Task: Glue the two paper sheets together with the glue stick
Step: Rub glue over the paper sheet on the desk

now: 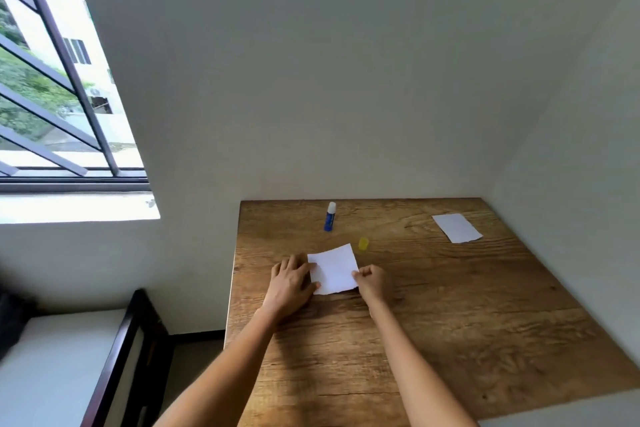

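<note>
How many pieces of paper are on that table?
2. One sheet lies near the middle, between the left hand and right hand; the other sheet lies at the far right corner. None seems hidden.

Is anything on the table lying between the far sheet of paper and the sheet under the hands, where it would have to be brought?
Nothing visible blocks it. The far sheet lies at the back right of the table, with bare wood between it and the near sheet. The yellow cap stands just behind the near sheet, beside that line.
</note>
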